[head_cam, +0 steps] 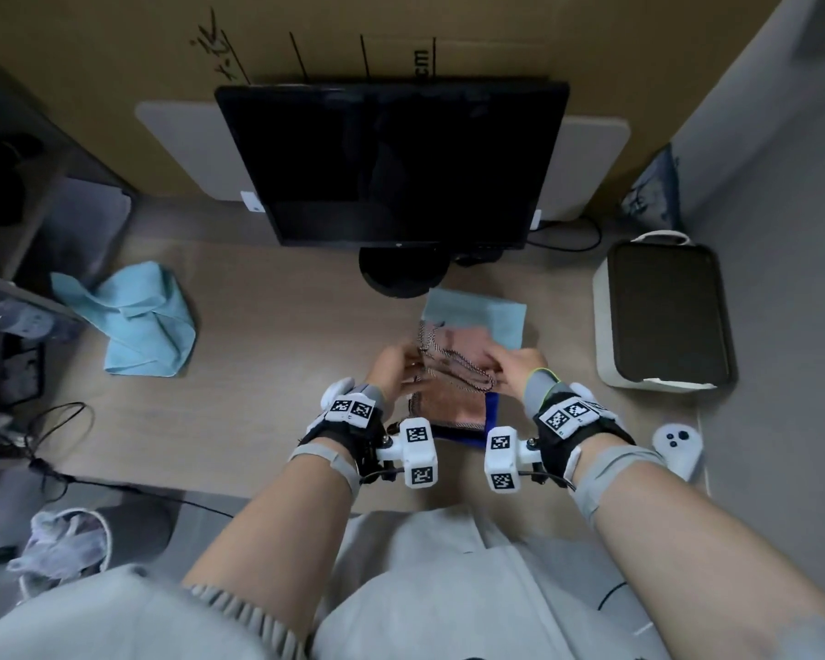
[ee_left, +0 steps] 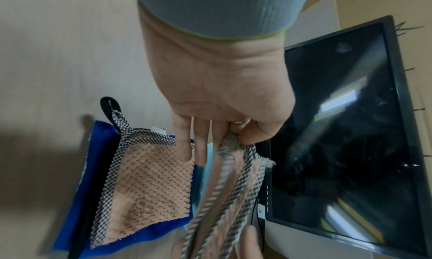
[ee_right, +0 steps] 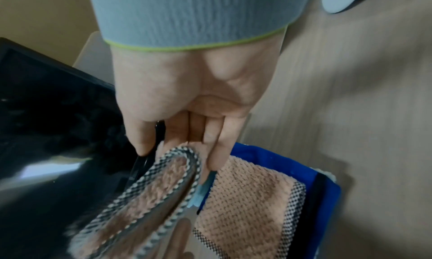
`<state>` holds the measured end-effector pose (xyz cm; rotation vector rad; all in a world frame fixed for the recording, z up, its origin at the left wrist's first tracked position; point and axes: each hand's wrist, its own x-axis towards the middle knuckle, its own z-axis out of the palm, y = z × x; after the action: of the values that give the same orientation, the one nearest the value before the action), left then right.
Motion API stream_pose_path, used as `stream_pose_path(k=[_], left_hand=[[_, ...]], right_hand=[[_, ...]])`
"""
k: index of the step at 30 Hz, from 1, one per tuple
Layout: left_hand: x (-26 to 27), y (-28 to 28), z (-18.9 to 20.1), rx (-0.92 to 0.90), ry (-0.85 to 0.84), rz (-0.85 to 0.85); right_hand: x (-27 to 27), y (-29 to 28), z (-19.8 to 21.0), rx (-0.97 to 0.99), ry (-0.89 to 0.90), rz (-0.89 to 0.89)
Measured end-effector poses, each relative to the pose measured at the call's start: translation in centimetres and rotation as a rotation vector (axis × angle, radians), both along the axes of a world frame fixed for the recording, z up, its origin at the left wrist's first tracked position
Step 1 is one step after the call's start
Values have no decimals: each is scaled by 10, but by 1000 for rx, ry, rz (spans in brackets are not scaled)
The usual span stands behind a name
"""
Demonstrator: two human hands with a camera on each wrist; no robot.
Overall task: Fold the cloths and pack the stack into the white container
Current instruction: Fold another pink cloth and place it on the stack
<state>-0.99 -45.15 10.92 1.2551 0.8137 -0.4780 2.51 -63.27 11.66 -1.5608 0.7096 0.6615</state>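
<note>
Both hands hold a pink cloth with black-and-white checked trim (head_cam: 453, 359) up above the desk, partly doubled over. My left hand (head_cam: 401, 369) pinches its edge between thumb and forefinger (ee_left: 233, 139). My right hand (head_cam: 520, 369) grips its other end, where the trim loops round (ee_right: 177, 152). Under it a folded pink cloth (ee_left: 149, 185) lies on a folded dark blue cloth (ee_right: 280, 161). Just behind, a folded light blue cloth (head_cam: 475, 316) lies flat. Another light blue cloth (head_cam: 134, 321) lies crumpled at the left. The white container (head_cam: 603, 326), dark inside, stands at the right.
A black monitor (head_cam: 391, 159) on a round foot stands close behind the cloths, with cardboard behind it. A white controller (head_cam: 677, 445) lies near the desk's right front edge. Cables (head_cam: 53, 431) and clutter sit off the left side.
</note>
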Motion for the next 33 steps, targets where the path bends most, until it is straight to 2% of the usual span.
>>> stream_pose_path(k=[2, 6, 11, 16, 21, 25, 31, 33], left_hand=[[-1, 3, -1, 17, -13, -21], [-13, 7, -9, 102, -107, -81], [-29, 7, -18, 41, -82, -182], [-35, 9, -17, 121, -157, -391], [-38, 8, -26, 172, -125, -480], [-43, 0, -37, 171, -117, -466], [-37, -3, -33, 107, -126, -329], [-33, -1, -34, 132, -134, -349]], right_hand=[[-7, -2, -5, -56, -80, 89], [-21, 5, -14, -61, -131, 83], [-37, 9, -21, -1, -76, 108], [-48, 9, -30, 8, -19, 94], [-50, 3, -43, 11, 90, 6], [-48, 5, -55, -48, 76, -28], [-44, 6, -64, -106, 25, -26], [-40, 4, -72, -154, 12, -26]])
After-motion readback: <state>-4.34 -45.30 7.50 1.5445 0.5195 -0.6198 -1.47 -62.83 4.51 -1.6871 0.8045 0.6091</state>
